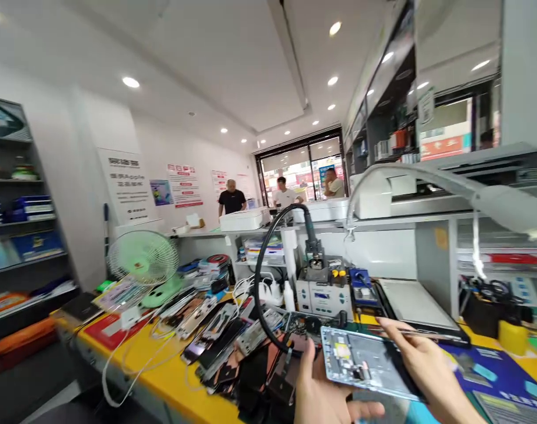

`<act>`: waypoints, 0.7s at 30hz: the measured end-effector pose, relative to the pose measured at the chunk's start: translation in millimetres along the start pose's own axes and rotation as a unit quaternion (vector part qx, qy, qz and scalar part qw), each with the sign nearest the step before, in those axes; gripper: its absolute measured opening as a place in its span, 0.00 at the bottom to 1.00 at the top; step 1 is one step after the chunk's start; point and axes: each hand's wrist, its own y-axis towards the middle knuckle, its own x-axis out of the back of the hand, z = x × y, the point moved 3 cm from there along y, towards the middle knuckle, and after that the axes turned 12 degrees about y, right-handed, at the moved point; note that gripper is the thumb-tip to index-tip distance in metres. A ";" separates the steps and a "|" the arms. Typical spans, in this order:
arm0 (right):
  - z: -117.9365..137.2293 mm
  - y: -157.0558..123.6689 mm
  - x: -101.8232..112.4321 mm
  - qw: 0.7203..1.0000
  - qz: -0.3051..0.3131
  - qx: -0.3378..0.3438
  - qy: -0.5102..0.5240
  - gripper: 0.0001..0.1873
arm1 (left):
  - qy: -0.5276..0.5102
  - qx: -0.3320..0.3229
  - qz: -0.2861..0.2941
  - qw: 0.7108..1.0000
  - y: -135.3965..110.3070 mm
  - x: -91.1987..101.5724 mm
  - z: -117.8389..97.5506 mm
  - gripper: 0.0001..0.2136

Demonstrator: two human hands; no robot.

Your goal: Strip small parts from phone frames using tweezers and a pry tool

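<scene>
An opened smartphone [361, 359] with a blue frame lies tilted over the bench at lower right, its inner parts facing up. Its left end rests in my left hand [321, 388], thumb raised beside the edge and fingers underneath. Over the phone's right end is my right hand [427, 365], its index finger reaching along the far side. A thin tool, possibly tweezers, shows at those fingers; its shape is hard to make out. My right hand hides part of the phone's right end.
Phone parts [224, 335] are heaped on the yellow bench [175, 377] to the left. A black hose [260, 277] arches above them from a soldering station [324, 297]. A green fan [142, 259] stands farther left; a white lamp [507, 203] overhangs the right. Three people stand beyond the counter.
</scene>
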 end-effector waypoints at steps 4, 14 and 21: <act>-11.7 8.7 -1.9 1.000 -0.004 0.016 0.016 0.31 | -0.041 0.060 -0.008 0.997 22.2 -3.1 -3.6 0.35; -13.9 22.3 19.2 0.995 -0.048 0.083 0.029 0.28 | -0.005 0.097 0.054 0.994 73.9 -3.6 -0.6 0.34; -11.1 35.8 33.2 0.992 -0.100 0.071 0.034 0.27 | 0.046 0.020 0.133 0.990 94.4 -3.4 3.0 0.35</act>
